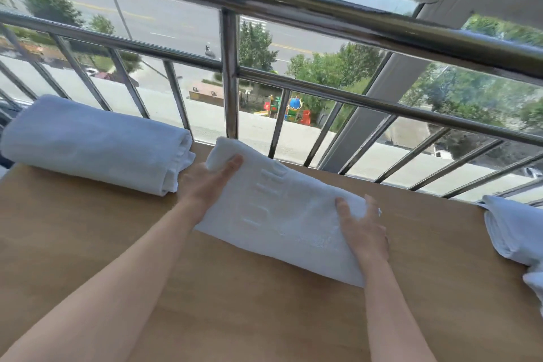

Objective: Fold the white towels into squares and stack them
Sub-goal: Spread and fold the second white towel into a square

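Observation:
A white towel (276, 209) with raised lettering lies folded into a long strip across the middle of the wooden table (117, 258). My left hand (208, 182) grips its far left end, thumb on top of the cloth. My right hand (363, 228) holds its right end, fingers curled over the edge. A stack of folded white towels (94, 144) sits at the back left of the table. More white towels (517, 232) lie bunched at the right edge, partly out of frame.
A steel balcony railing (229, 73) runs along the far edge of the table, with a street and playground far below. Bare wood lies between me and the towel.

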